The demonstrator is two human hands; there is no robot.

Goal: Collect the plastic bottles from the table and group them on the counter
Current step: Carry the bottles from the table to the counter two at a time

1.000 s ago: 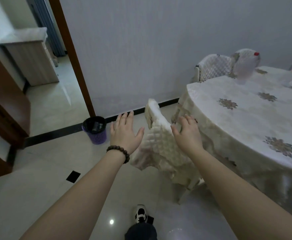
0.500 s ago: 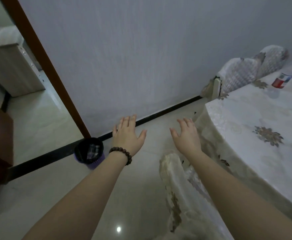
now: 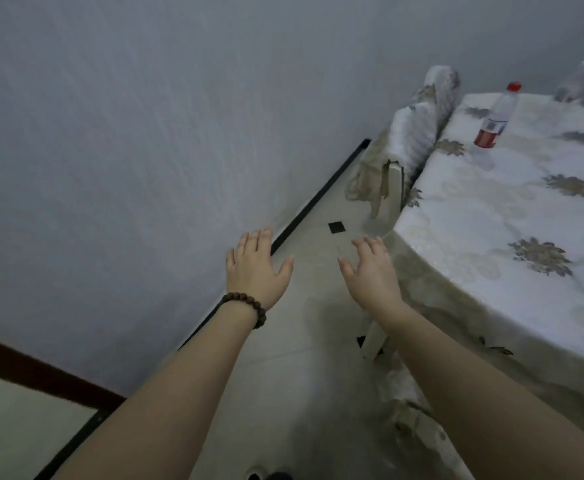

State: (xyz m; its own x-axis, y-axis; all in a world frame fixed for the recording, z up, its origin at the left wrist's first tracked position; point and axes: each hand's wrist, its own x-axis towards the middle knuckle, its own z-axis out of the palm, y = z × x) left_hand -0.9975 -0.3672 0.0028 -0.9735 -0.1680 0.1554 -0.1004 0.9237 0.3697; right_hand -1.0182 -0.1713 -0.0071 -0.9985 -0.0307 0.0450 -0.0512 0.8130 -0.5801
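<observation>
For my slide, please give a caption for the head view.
Both hands, left and right, open and empty, beside the table with a bottle.

1 head-worn view, tilted, facing forward-down along floor (image 3: 311,358); wall (image 3: 145,133) left, table (image 3: 512,244) edge right.

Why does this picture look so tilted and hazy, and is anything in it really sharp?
Head view: the wide lens bends and tilts the wall and table; light is dim and flat, with no glare; the left hand and right hand are fairly sharp, the red-capped bottle softer, the far bottle a blurred smear.
</observation>
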